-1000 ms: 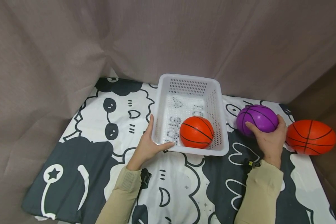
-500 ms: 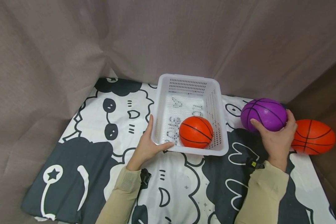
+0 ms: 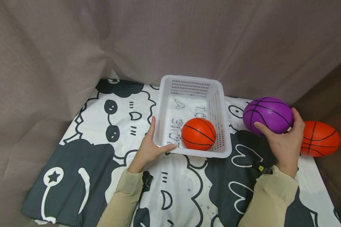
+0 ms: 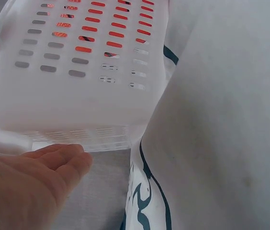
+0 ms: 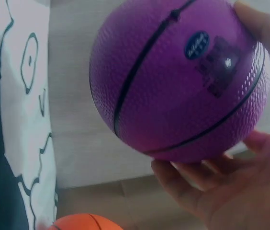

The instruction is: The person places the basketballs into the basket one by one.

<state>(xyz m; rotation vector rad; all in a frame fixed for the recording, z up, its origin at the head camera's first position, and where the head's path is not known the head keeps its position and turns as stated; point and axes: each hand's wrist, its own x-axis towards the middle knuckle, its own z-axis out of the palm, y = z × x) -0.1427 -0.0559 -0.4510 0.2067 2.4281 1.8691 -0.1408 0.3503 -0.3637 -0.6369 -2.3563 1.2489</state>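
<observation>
My right hand (image 3: 288,143) grips a purple toy basketball (image 3: 267,115), with the thumb on its near side and the fingers round its right and underside. In the right wrist view the purple ball (image 5: 178,81) appears held up off the bedding. A white perforated plastic basket (image 3: 228,132) stands at the middle, with a small orange basketball (image 3: 198,134) in its near right corner. At the basket's near left corner, my left hand (image 3: 149,149) rests with fingers straight along the left side and thumb along the front. Through the slots in the left wrist view, the orange ball (image 4: 88,28) shows.
A second orange basketball (image 3: 321,138) lies at the right edge of the patterned cloth (image 3: 164,189), just right of my right hand, which partly covers it. A grey-brown curtain (image 3: 170,37) hangs behind the cloth and at the sides.
My right hand has moved right and a little away from me with the purple ball, which looks larger and higher, and now covers more of the right orange ball. The left hand and basket stay put.
</observation>
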